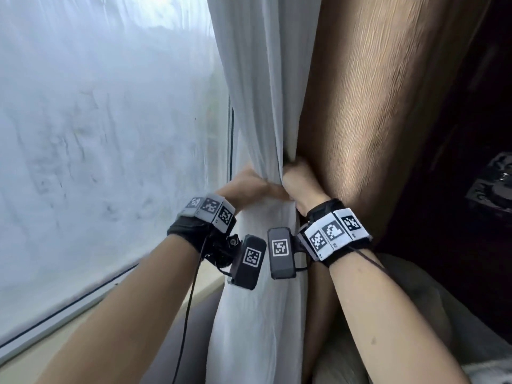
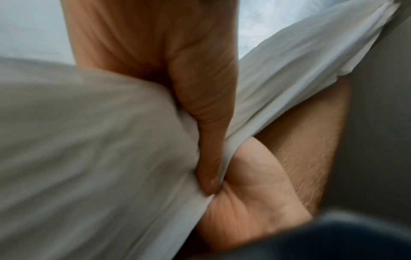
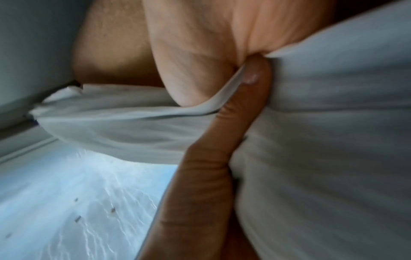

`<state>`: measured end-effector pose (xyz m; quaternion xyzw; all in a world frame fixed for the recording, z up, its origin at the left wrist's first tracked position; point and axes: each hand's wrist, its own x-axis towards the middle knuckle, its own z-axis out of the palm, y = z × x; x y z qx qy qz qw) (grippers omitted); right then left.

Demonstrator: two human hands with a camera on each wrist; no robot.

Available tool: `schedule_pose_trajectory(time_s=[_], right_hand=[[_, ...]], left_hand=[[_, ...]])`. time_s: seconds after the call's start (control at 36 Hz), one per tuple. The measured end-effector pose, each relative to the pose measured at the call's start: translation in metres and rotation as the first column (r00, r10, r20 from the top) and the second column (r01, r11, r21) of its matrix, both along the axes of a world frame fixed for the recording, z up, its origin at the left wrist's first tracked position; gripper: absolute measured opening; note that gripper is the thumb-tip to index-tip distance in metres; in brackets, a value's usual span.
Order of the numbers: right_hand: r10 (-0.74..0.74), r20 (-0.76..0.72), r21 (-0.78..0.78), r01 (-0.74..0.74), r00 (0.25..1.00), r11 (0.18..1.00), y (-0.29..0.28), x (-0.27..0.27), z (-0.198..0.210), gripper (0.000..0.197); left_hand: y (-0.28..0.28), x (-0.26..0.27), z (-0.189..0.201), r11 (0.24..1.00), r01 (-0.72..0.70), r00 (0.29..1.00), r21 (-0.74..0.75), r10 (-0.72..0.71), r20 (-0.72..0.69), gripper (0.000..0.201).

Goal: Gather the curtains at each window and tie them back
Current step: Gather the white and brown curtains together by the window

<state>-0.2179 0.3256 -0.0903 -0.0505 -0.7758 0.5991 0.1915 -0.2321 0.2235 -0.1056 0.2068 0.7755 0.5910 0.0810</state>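
A white curtain (image 1: 257,106) hangs gathered beside the window, with a brown curtain (image 1: 374,106) just to its right. My left hand (image 1: 249,185) grips the white bundle from the window side. My right hand (image 1: 297,178) grips it from the other side, its fingers tucked into the fold between the white and brown cloth. The two hands touch each other around the bundle at about sill height. In the wrist views, a thumb and a palm press into bunched white cloth (image 2: 89,140) (image 3: 333,140); both pictures are blurred. No tie-back shows in any view.
The fogged window pane (image 1: 110,134) fills the left, with a pale sill (image 1: 41,356) along its lower edge. Grey upholstery (image 1: 415,295) lies at the lower right under my right forearm. A dark glossy object (image 1: 493,187) sits in the dim room at right.
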Motion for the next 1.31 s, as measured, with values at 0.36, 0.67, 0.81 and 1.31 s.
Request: schedule_pose_trajectory(time_s=[0.36,0.67,0.81,1.31], right_hand=[[-0.229,-0.64,-0.071,0.241,0.733,0.968,0.009,0.039,0.033,0.033],[-0.553,-0.261,0.166,0.601,0.792,0.782,0.019,0.016,-0.01,0.158],[-0.459,-0.093,0.102,0.467,0.884,0.879,0.011,-0.024,-0.053,0.166],[-0.565,0.117,0.007,0.569,0.817,0.823,0.069,-0.067,-0.082,0.037]], left_hand=[[0.015,-0.034,-0.031,0.961,-0.252,0.968,0.115,0.25,0.032,0.041],[-0.007,-0.047,-0.034,0.914,-0.396,0.897,0.083,0.405,-0.175,0.066],[-0.016,-0.059,-0.039,0.955,-0.28,0.958,0.099,0.285,-0.04,0.043],[-0.039,-0.118,-0.052,0.926,-0.359,0.916,0.117,0.374,-0.149,0.015]])
